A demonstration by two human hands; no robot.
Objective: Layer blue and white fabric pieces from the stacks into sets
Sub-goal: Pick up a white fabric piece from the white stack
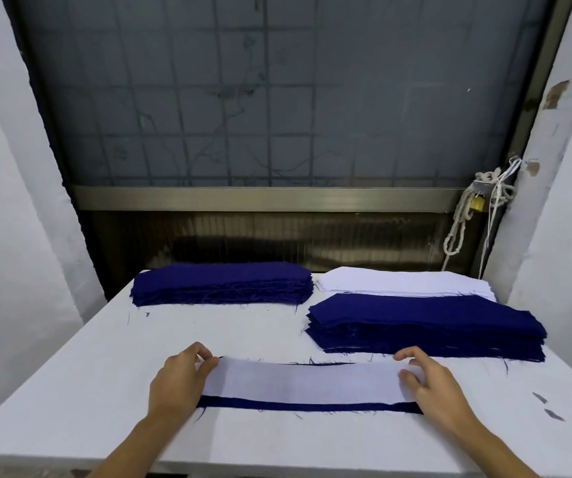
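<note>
garment workshop – cut fabric stacks on a worktable.

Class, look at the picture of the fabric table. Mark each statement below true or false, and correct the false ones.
1. The white piece lies on top of a blue piece. True.
2. The left hand and the right hand are at opposite ends of the white piece. True.
3. The white stack sits at the far left of the table. False: it sits at the far right; the far-left blue stack holds that spot.
4. Only one stack of blue fabric is on the table. False: there is a second, the near-right blue stack, in front of the white stack.
5. A rope hangs at the right of the window. True.
</note>
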